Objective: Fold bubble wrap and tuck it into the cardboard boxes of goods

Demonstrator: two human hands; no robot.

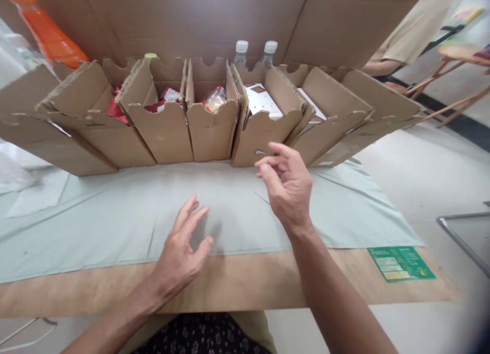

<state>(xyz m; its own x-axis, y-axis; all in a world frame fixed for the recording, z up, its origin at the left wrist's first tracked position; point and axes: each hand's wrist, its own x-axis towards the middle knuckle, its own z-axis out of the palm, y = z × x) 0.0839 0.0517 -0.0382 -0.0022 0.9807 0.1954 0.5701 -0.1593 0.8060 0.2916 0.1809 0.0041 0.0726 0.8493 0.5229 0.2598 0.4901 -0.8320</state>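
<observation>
Over the front of the pale green cloth [126, 211] hovers my left hand [186, 246], its fingers apart and nothing in them. My right hand [287, 183] is raised in front of a cardboard bin [264, 139], fingers loosely curled with gaps between them, holding nothing that I can see. White boxes or cards [264, 102] stand inside that bin. The bin left of it [212, 134] holds a clear plastic packet [215, 99]. Red packets [117, 109] and dark red-and-white packets [168, 97] sit in bins farther left.
A tall cardboard panel [184, 22] backs the row of bins. Two white-capped bottles [241, 52] and an orange object [49, 32] stand behind it. A green printed card [401, 264] lies on the wooden table edge [248, 282]. At right are another person's sleeve [413, 32] and a wooden stool [455, 63].
</observation>
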